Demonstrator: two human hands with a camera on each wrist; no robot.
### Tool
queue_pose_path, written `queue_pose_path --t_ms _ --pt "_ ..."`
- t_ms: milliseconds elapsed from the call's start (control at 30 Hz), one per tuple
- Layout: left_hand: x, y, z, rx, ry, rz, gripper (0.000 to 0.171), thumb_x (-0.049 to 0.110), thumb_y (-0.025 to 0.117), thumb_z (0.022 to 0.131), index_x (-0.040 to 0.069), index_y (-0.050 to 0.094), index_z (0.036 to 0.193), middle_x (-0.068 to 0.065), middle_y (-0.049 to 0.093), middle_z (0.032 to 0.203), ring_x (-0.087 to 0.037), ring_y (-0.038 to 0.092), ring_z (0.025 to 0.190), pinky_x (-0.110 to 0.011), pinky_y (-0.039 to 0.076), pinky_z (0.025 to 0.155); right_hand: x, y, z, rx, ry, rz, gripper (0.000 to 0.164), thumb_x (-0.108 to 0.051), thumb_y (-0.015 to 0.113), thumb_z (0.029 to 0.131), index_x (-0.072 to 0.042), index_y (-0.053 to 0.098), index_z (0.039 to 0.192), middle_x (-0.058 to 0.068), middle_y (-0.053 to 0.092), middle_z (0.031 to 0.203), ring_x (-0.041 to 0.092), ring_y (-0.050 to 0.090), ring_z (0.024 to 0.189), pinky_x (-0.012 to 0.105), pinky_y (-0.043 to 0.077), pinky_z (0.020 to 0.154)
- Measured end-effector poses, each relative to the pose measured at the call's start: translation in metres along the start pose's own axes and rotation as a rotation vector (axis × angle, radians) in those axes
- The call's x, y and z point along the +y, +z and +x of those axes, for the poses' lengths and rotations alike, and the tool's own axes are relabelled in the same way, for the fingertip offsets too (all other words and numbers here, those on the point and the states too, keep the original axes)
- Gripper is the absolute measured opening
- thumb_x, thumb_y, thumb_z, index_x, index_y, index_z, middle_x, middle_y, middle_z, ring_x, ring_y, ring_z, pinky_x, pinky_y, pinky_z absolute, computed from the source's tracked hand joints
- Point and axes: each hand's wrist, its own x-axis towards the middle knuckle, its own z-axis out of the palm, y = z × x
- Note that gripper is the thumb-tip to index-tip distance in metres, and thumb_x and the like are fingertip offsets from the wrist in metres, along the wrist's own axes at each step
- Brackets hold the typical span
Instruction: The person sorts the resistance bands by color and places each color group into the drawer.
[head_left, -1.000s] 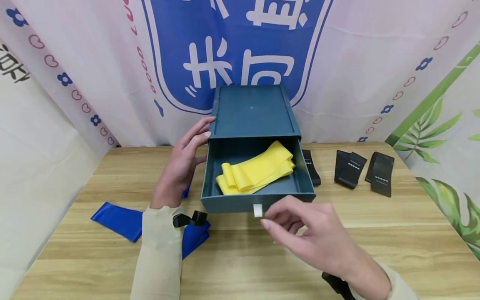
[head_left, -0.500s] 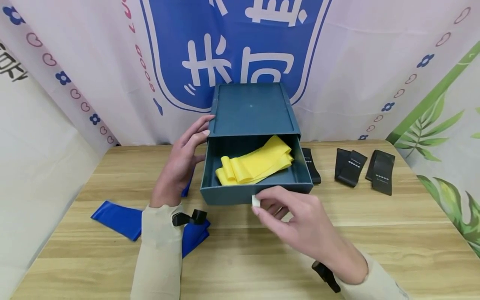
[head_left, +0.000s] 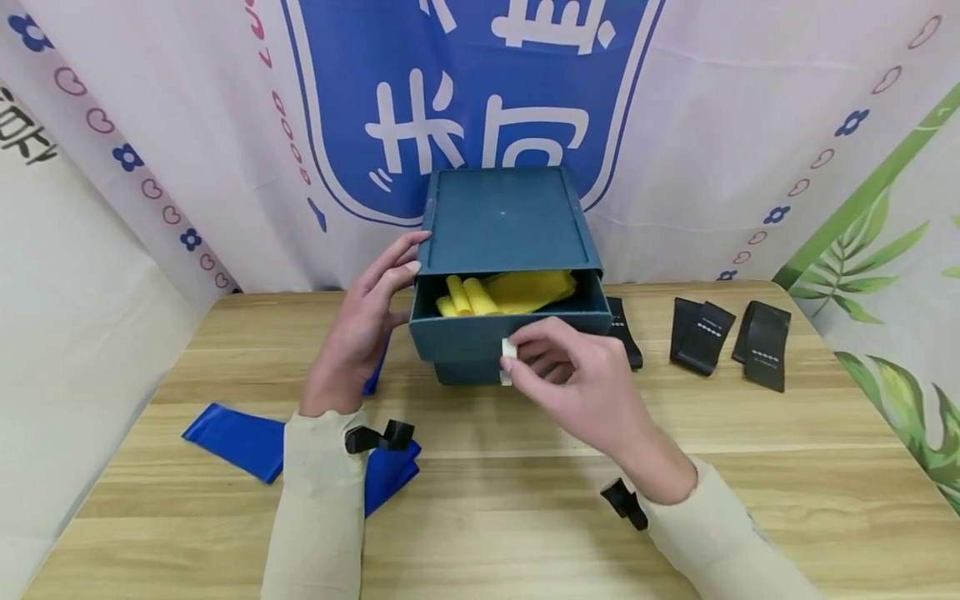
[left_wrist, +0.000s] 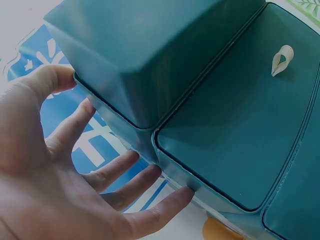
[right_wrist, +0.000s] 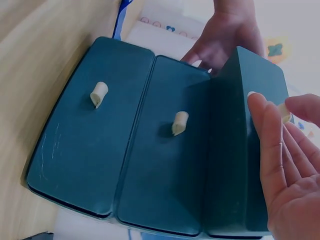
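Note:
A dark teal drawer cabinet (head_left: pixel 502 221) stands against the back cloth, its top drawer (head_left: pixel 453 340) partly out. Inside that drawer lies a folded yellow band (head_left: pixel 528 292), its rear part beneath the cabinet top. My right hand (head_left: pixel 581 387) pinches the white pull tab (head_left: pixel 509 348) on the drawer front between thumb and fingers. On the cabinet's left side rests my left hand (head_left: pixel 360 325); in the left wrist view its fingers (left_wrist: pixel 117 172) are spread and touch the side wall. The right wrist view shows two closed lower drawers (right_wrist: pixel 165 170), each with a looped tab (right_wrist: pixel 180 122).
Blue bands (head_left: pixel 238 442) lie on the wooden table (head_left: pixel 480 517) at the left, one partly under the left sleeve (head_left: pixel 318 508). Folded black bands (head_left: pixel 701 336) lie to the right of the cabinet, one close against it. A printed cloth (head_left: pixel 697 167) hangs behind.
My right hand has taken hold of the tab and moved away from me, and the top drawer has slid inward, covering more of the yellow band. The left hand has stayed in place.

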Motion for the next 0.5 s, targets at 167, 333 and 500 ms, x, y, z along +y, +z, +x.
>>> queue_pose_path --t_ms 167,333,500 --pt "0.0 0.0 0.0 -0.004 0.001 0.005 0.047 0.035 0.048 0.113 0.034 0.051 0.16 -0.001 0.039 0.171 -0.032 0.039 0.149 -0.073 0.038 0.119 0.01 0.004 0.009 0.032 0.073 0.02 0.017 -0.01 0.081 0.096 -0.011 0.076 0.112 0.001 0.082 0.096 0.007 0.076 0.078 0.024 0.063 0.069" --pt "0.0 0.001 -0.001 0.0 0.005 0.017 0.047 0.035 0.049 0.113 0.035 0.051 0.16 -0.001 0.038 0.172 -0.032 0.04 0.15 -0.073 0.038 0.119 0.018 0.009 0.014 0.044 0.151 0.092 0.02 -0.012 0.08 0.098 -0.013 0.075 0.117 0.003 0.082 0.095 0.012 0.077 0.074 0.027 0.063 0.067" --pt "0.0 0.001 -0.001 0.002 0.013 0.018 0.047 0.036 0.049 0.113 0.035 0.051 0.16 -0.001 0.04 0.171 -0.032 0.042 0.148 -0.073 0.04 0.118 0.026 0.012 0.018 0.054 0.215 0.16 0.02 -0.015 0.078 0.1 -0.016 0.075 0.12 0.004 0.082 0.096 0.018 0.078 0.074 0.031 0.064 0.064"
